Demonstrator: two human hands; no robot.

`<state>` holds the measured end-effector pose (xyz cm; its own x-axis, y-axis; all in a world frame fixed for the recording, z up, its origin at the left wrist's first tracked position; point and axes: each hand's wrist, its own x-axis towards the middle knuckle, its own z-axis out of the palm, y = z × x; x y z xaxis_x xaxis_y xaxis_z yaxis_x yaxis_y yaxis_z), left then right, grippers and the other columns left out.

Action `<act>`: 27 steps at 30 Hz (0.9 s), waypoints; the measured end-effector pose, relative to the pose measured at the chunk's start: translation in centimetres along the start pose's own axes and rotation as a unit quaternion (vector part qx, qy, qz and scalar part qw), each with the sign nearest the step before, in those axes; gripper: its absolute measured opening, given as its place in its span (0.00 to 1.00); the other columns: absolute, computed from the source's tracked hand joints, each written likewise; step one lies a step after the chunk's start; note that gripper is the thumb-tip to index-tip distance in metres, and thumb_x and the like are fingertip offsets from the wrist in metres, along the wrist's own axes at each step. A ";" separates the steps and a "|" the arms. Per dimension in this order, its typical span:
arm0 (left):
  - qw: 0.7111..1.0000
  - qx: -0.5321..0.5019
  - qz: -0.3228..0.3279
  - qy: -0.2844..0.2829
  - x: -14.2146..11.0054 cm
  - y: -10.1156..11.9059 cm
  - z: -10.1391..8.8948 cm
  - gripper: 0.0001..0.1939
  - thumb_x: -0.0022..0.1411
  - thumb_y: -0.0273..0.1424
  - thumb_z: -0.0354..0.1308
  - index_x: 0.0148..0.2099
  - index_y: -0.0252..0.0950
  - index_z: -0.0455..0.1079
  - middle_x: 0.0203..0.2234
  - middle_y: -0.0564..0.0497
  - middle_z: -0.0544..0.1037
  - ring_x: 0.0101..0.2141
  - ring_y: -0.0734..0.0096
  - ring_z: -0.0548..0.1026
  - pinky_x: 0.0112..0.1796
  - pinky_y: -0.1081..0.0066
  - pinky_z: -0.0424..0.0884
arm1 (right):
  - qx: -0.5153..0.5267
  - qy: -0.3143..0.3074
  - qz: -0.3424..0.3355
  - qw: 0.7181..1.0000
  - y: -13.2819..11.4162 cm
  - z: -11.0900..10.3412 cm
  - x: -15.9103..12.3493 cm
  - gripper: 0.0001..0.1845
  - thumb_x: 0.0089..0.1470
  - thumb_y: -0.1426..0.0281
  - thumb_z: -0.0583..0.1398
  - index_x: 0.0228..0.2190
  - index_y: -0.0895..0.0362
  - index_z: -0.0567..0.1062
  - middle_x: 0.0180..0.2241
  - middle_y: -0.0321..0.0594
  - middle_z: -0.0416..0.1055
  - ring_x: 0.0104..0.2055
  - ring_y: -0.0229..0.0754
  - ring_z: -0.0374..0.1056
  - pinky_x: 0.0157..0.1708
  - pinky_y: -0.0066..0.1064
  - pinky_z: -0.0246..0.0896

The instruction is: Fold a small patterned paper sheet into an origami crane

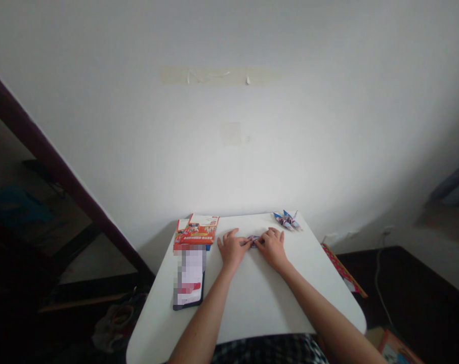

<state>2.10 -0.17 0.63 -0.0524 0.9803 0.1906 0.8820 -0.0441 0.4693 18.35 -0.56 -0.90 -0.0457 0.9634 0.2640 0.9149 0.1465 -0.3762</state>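
Over the middle of the white table [248, 298], a small piece of folded paper [254, 238] with a bluish print lies between my two hands. My left hand [232, 248] pinches its left side with thumb and forefinger, the other fingers raised. From the right, my right hand [273, 247] presses and pinches the same paper. Both hands rest close to the tabletop, and their fingertips cover much of the paper. Just beyond my right hand sit pointed folded paper figures [287, 221] in blue, white and red.
Red and white printed leaflets [199, 230] lie at the table's back left. A phone [191, 278] with a blurred-out screen is in front of them. The table stands against a white wall [237, 172]; a dark-framed mirror [62, 156] leans at left.
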 end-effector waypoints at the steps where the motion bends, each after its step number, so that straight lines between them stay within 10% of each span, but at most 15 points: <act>1: 1.000 -0.001 -0.001 -0.001 0.0 0.0 0.0 0.10 0.60 0.46 0.63 0.41 0.53 0.83 0.62 0.53 0.72 0.61 0.52 0.64 0.65 0.41 0.49 | -0.001 0.002 0.001 1.000 0.0 0.0 0.0 0.14 0.64 0.60 0.57 0.35 0.54 0.79 0.47 0.48 0.73 0.64 0.58 0.55 0.65 0.67 0.37; 27: 1.000 -0.002 0.020 0.019 -0.3 0.1 0.0 0.09 0.60 0.46 0.63 0.39 0.54 0.82 0.60 0.55 0.74 0.61 0.52 0.65 0.64 0.41 0.49 | 0.021 0.014 -0.011 1.000 0.2 -0.4 -0.1 0.09 0.61 0.59 0.62 0.39 0.47 0.81 0.47 0.43 0.71 0.59 0.55 0.57 0.63 0.63 0.40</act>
<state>2.18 -0.49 0.61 -0.0349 0.9698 0.2415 0.8814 -0.0840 0.4649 18.69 -0.75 -0.61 -0.0544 0.9530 0.2981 0.8959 0.1784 -0.4068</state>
